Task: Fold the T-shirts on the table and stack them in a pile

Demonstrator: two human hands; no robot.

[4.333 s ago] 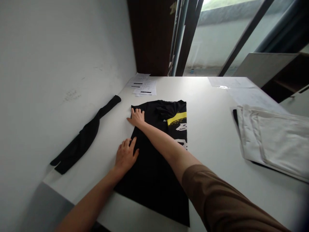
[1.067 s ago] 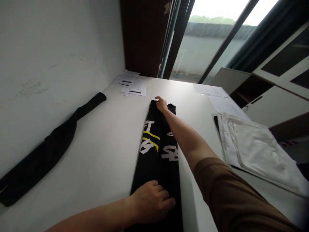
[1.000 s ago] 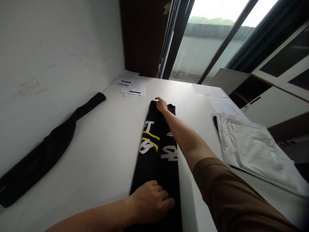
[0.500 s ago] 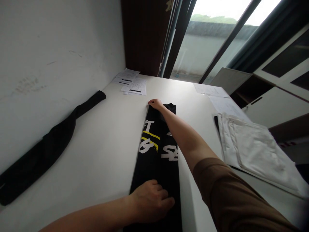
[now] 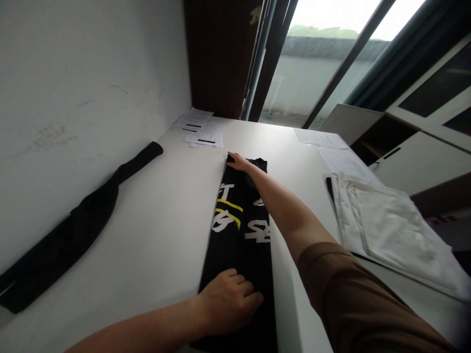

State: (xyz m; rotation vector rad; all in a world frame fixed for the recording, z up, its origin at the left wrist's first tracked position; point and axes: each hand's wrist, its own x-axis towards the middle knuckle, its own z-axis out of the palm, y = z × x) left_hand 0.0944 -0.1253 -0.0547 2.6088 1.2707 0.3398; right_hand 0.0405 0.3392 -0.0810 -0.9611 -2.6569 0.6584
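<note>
A black printed garment (image 5: 235, 255) lies folded into a long strip on the white table (image 5: 165, 220). White lettering and two yellow stripes show on its far half. At its far left corner my right hand (image 5: 237, 162) has its thumb and fingers closed on the cloth. Lower down, my left hand (image 5: 231, 301) rests on the near part of the strip with its fingers curled in; whether cloth is pinched under them is hidden. The near end of the garment runs out of view below.
Along the wall on the left lies another black cloth piece (image 5: 95, 201), long and narrow. Paper sheets (image 5: 202, 132) lie at the far left, more papers (image 5: 324, 139) at the far right. Folded white cloth (image 5: 393, 225) is stacked along the right edge.
Both hands stay at nearly the same spots on the garment. My right fingers have shifted slightly at the far corner, where a little more black cloth shows. The view has tilted slightly.
</note>
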